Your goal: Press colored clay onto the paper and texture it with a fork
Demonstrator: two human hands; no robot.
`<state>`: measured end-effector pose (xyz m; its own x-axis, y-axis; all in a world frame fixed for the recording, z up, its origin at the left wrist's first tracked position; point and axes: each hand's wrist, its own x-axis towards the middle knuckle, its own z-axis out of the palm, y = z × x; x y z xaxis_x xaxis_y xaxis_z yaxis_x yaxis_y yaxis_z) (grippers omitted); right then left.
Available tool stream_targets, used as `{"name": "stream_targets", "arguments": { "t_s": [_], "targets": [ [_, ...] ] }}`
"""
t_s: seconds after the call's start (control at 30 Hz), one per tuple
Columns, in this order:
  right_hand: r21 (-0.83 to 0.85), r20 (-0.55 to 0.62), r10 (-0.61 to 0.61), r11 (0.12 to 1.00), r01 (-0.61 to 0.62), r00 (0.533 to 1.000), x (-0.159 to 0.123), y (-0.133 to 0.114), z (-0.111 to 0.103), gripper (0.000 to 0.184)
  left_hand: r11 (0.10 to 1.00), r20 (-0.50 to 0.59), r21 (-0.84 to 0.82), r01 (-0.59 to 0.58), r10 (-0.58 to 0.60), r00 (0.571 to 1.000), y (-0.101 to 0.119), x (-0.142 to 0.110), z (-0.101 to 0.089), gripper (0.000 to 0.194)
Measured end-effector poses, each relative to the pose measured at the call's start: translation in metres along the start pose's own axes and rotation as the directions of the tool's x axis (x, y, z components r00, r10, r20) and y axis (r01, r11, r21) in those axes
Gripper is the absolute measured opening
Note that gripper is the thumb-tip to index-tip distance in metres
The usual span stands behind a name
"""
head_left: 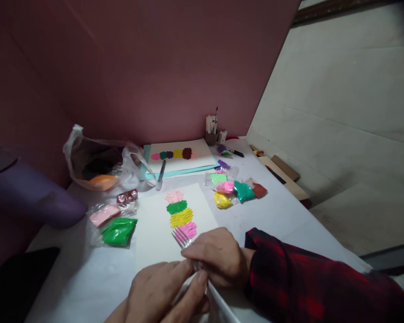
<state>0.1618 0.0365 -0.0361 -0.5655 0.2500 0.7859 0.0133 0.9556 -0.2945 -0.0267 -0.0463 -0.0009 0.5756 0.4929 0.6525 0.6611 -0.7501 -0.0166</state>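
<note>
Right hand (218, 253) grips the fork (184, 242) near its neck; left hand (161, 287) curls at the handle, can't tell if it pinches fork or the white item (218, 299) below; tines at the lower pink patch (188, 229) on the paper (152, 237), contact unclear; sideways drift could drag pink into the yellow patch (181, 218), heavy pressure could gouge; right knuckles up, forearm in from the right; left at bottom edge, thumb forward.

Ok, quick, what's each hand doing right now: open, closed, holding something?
Left hand: fingers curled near the fork; whether its grip is closed on anything can't be told.
Right hand: closed, holding the fork.
</note>
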Motion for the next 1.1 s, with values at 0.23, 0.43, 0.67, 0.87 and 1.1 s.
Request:
{"name": "stream_targets", "arguments": {
  "t_s": [0.23, 0.43, 0.67, 0.87, 1.1],
  "targets": [
    [0.14, -0.014, 0.604, 0.79, -0.596, 0.797, 0.003, 0.001, -0.011, 0.027, 0.974, 0.052, -0.224, -0.035, 0.048, 0.998, 0.0, 0.013, 0.022, 0.039],
    [0.179, 0.129, 0.723, 0.656, -0.733, 0.679, 0.002, 0.01, -0.014, 0.04, 0.93, 0.206, -0.367, 0.012, 0.068, 0.976, -0.004, 0.005, 0.039, 0.02],
    [0.15, 0.19, 0.72, 0.651, -0.744, 0.667, 0.003, 0.009, -0.012, 0.04, 0.928, 0.29, -0.361, 0.087, 0.023, 0.957, -0.004, 0.004, 0.036, 0.019],
    [0.124, 0.208, 0.712, 0.661, -0.74, 0.671, 0.004, 0.01, -0.012, 0.039, 0.932, 0.331, -0.341, 0.126, -0.007, 0.943, -0.003, 0.009, 0.03, 0.023],
    [0.126, 0.207, 0.701, 0.672, -0.73, 0.682, 0.004, 0.01, -0.011, 0.04, 0.93, 0.355, -0.34, 0.14, -0.011, 0.935, -0.002, 0.01, 0.028, 0.025]
  ]
}}
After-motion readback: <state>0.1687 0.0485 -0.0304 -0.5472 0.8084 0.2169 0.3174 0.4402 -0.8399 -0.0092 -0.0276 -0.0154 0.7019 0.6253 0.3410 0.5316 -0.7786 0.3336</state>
